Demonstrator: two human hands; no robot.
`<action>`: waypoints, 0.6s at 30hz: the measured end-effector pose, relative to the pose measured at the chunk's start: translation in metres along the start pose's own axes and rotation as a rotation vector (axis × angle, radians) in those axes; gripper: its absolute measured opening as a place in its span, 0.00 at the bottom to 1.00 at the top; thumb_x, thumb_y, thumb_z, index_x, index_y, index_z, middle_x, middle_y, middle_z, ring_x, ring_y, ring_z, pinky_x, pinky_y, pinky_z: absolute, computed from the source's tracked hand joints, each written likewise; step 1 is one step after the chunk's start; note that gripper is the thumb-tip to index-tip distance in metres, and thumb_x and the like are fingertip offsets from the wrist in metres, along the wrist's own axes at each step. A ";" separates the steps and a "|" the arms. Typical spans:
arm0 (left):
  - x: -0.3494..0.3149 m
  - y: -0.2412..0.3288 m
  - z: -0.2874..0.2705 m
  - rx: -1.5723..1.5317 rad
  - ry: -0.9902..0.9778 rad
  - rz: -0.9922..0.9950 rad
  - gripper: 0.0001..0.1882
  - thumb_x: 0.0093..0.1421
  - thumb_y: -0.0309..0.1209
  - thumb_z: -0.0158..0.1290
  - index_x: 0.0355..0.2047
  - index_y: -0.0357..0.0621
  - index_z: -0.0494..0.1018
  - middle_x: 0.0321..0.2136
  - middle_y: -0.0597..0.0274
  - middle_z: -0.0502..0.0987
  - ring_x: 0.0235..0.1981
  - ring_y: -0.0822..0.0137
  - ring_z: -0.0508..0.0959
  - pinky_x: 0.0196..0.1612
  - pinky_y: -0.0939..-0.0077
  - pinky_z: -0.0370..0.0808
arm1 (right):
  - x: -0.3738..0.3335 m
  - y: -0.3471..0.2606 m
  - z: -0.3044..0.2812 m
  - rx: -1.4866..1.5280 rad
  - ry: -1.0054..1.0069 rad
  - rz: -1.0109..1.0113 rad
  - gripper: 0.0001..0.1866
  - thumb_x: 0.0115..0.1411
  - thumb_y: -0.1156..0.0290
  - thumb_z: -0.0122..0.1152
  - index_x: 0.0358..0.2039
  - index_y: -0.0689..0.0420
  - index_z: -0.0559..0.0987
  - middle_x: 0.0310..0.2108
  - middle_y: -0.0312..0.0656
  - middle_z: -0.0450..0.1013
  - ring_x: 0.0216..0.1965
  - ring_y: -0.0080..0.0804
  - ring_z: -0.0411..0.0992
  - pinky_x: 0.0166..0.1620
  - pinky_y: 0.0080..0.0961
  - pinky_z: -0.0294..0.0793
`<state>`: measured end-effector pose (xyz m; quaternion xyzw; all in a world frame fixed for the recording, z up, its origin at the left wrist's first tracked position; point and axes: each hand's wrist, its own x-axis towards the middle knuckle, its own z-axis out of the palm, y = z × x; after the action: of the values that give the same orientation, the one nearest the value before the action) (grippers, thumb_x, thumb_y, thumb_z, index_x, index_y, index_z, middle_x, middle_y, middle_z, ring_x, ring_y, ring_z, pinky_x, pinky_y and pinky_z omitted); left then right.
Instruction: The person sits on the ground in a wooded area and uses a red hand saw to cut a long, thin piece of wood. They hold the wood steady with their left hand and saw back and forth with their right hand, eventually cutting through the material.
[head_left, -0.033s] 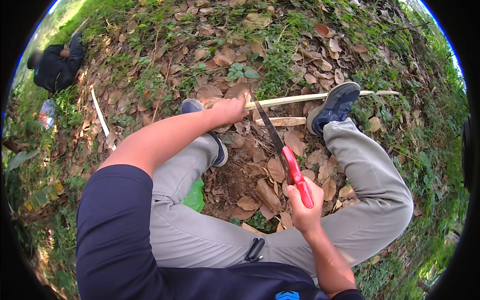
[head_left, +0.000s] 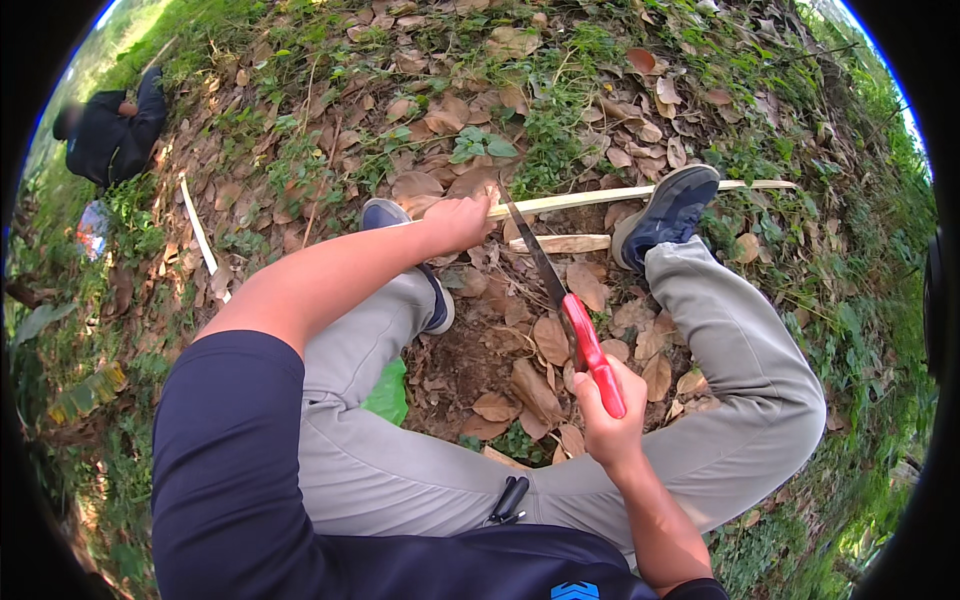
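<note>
My right hand is wrapped round the red handle of a hand saw. The saw's dark blade points forward and to the left, its far part lying across a long pale strip of wood just right of my left hand. With closed fingers, my left hand grips the strip near its left end. From there the strip runs off to the right, passing by my right shoe. A shorter split piece of wood lies on the ground below it, near that shoe.
My bent legs in grey trousers frame the leaf-strewn ground. A large green leaf lies by my left leg. Another pale strip is on the ground at left. Farther off, a person in dark clothes sits near a plastic bag.
</note>
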<state>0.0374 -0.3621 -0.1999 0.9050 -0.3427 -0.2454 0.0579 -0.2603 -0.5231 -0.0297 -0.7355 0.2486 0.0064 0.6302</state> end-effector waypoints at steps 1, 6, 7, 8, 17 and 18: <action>-0.001 -0.003 0.006 -0.008 0.046 0.013 0.23 0.66 0.47 0.52 0.46 0.38 0.67 0.37 0.41 0.82 0.38 0.41 0.83 0.39 0.45 0.79 | -0.001 -0.002 -0.001 0.001 -0.004 0.007 0.08 0.60 0.75 0.61 0.25 0.60 0.73 0.17 0.29 0.63 0.20 0.15 0.58 0.24 0.22 0.57; 0.004 -0.003 0.019 0.045 0.218 0.026 0.19 0.66 0.44 0.52 0.41 0.38 0.67 0.33 0.43 0.81 0.34 0.44 0.83 0.37 0.49 0.79 | -0.008 0.003 -0.009 -0.018 -0.008 -0.016 0.08 0.60 0.75 0.61 0.26 0.61 0.73 0.16 0.30 0.63 0.19 0.15 0.59 0.24 0.22 0.58; 0.003 -0.001 0.018 0.058 0.226 0.022 0.19 0.65 0.43 0.53 0.41 0.37 0.67 0.33 0.42 0.81 0.34 0.45 0.84 0.37 0.51 0.80 | -0.009 0.004 -0.009 -0.029 -0.011 -0.018 0.07 0.60 0.75 0.61 0.26 0.61 0.73 0.16 0.30 0.63 0.19 0.15 0.59 0.24 0.22 0.58; 0.002 0.001 0.017 0.044 0.226 0.016 0.19 0.65 0.43 0.53 0.41 0.37 0.67 0.33 0.42 0.81 0.34 0.45 0.84 0.37 0.51 0.80 | -0.010 0.004 -0.009 -0.040 -0.014 -0.020 0.07 0.60 0.75 0.61 0.27 0.61 0.74 0.16 0.30 0.63 0.19 0.15 0.59 0.24 0.22 0.58; 0.011 -0.017 -0.015 -0.012 -0.066 0.068 0.28 0.56 0.49 0.55 0.46 0.37 0.71 0.36 0.40 0.81 0.40 0.41 0.81 0.44 0.48 0.78 | -0.011 0.041 -0.005 0.200 0.003 0.003 0.07 0.64 0.75 0.57 0.29 0.60 0.71 0.16 0.28 0.63 0.14 0.13 0.56 0.18 0.17 0.55; 0.012 -0.018 -0.018 -0.038 -0.079 0.074 0.28 0.55 0.49 0.55 0.45 0.37 0.72 0.37 0.40 0.82 0.40 0.41 0.81 0.45 0.48 0.77 | -0.011 0.041 -0.006 0.262 0.015 0.039 0.07 0.64 0.74 0.57 0.29 0.60 0.71 0.15 0.28 0.62 0.13 0.13 0.55 0.18 0.17 0.54</action>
<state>0.0645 -0.3573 -0.1936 0.8800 -0.3733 -0.2850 0.0705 -0.2872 -0.5283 -0.0630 -0.6418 0.2664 -0.0193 0.7188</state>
